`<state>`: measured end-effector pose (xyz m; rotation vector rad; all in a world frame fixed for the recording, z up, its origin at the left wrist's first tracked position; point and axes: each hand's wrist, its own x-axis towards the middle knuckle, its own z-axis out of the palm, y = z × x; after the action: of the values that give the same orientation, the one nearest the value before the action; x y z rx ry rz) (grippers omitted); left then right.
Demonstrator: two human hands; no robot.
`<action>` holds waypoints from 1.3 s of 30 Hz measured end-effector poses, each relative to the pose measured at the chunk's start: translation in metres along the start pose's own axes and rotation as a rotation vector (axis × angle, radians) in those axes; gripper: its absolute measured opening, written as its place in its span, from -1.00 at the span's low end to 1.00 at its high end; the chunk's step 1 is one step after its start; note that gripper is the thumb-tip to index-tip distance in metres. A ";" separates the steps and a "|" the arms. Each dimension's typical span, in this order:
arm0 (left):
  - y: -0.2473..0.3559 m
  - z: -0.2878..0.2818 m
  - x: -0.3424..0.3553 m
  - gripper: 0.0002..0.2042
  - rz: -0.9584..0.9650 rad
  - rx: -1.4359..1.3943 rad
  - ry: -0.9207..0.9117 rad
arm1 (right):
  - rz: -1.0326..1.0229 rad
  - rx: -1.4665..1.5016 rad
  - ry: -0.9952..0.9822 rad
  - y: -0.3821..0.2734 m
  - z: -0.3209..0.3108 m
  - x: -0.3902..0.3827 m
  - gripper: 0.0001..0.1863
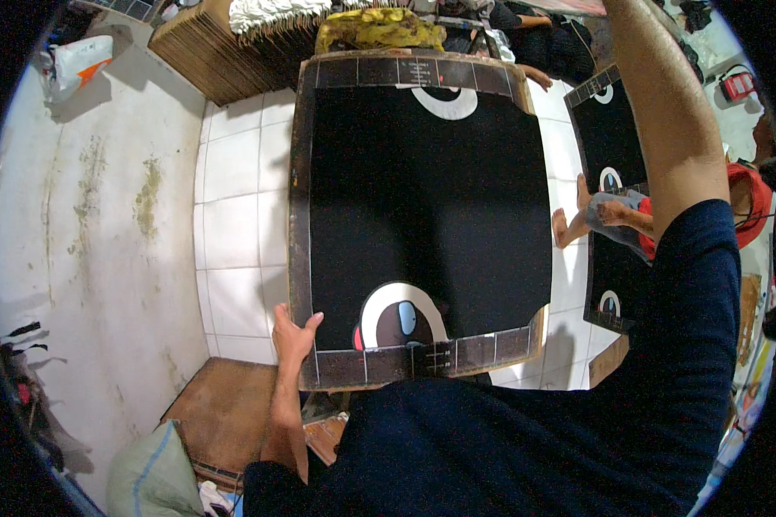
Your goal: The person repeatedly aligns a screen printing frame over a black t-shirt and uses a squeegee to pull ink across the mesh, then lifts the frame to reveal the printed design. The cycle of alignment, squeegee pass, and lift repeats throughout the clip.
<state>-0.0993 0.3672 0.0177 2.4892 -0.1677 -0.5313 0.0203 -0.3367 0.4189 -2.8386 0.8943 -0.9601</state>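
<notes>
In front of me is a large wooden board (299, 215) covered by a black fabric panel (431, 198). Printed on the panel are big cartoon eyes, one at the near edge (371, 319) and another, partly cut off, at the far edge (457, 108). Dark strips with pale grid lines run along the board's near and far ends. My left hand (293, 338) is at the board's near left edge, thumb on top and fingers along the outer side. My right arm (677, 121) is raised up past the top right of the view, so my right hand cannot be seen.
A tall stack of brown boards (224, 52) and a yellow, paint-smeared block (379, 30) stand behind. At right, a person (621, 215) sits by a similar black-covered board (608, 138); another person (552, 43) is farther back. A pale sack (155, 474) sits lower left by a wall.
</notes>
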 end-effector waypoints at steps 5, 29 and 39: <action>0.007 -0.002 0.002 -0.19 -0.067 0.063 0.006 | -0.139 0.054 0.028 0.014 0.010 0.020 -0.44; 0.310 0.080 0.152 -0.23 -0.468 -1.709 -0.277 | -0.256 0.147 -0.149 0.023 0.139 -0.371 -0.65; 0.212 0.140 0.162 0.24 0.580 0.180 0.360 | -0.258 0.078 -0.588 0.050 0.200 -0.308 -0.85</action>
<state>-0.0093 0.0826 -0.0211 2.4906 -0.7868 0.1789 -0.0930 -0.2496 0.0764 -2.9374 0.4245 -0.1216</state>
